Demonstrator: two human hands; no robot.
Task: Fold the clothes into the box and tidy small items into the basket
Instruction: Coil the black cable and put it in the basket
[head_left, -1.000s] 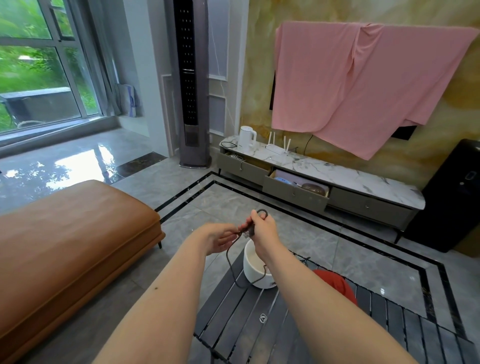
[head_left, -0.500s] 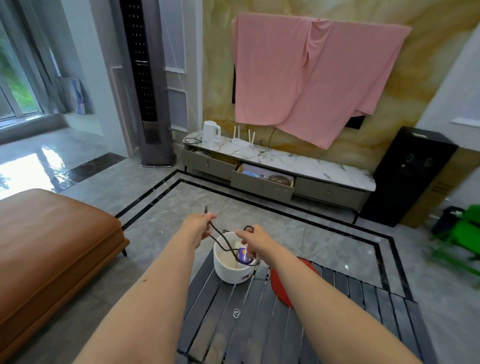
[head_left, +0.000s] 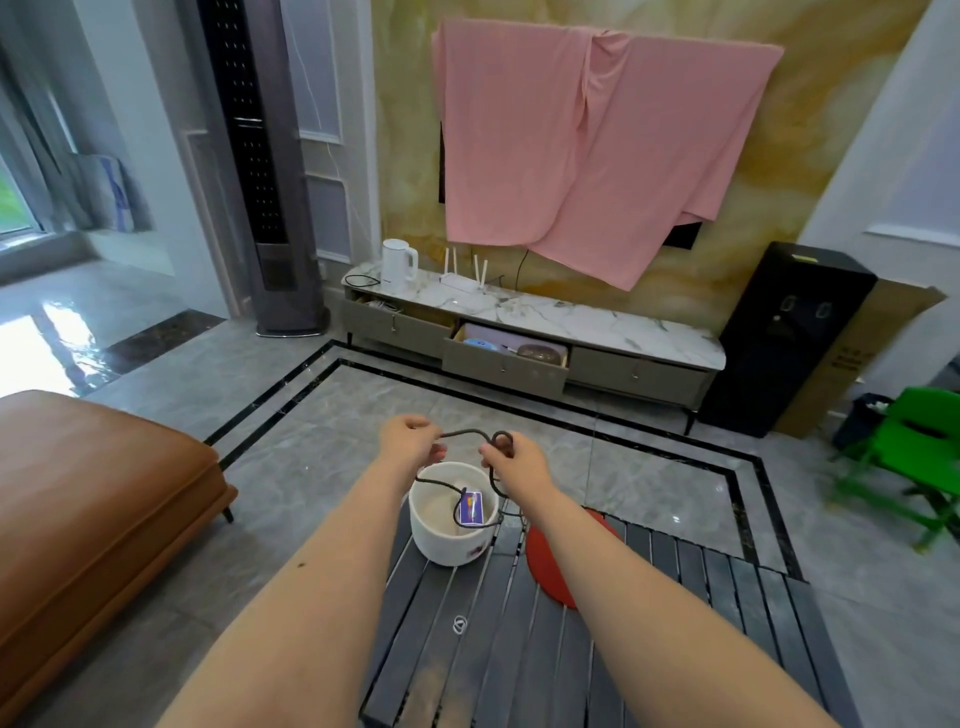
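We see a pink cloth draped over the wall ahead, hanging down toward a long marble-topped cabinet with one drawer pulled out. A brown leather ottoman fills the left side, a tall dark tower unit stands by the window, and a green chair sits at the far right.

Below us lies the dark slatted counter. At its far end stands the white basket, round and open-topped, with a small purple packet leaning inside against its right wall. Just right of the basket, a red item rests on the counter, partly hidden by our right forearm.

Both hands hover above the basket, holding a black cord between them. Our left hand pinches one part of it with curled fingers; our right hand grips a small coil of it, fingers wrapped round the loops. The cord arches between the two grips, and its loose length trails down into the basket, passing over the packet and the right rim.
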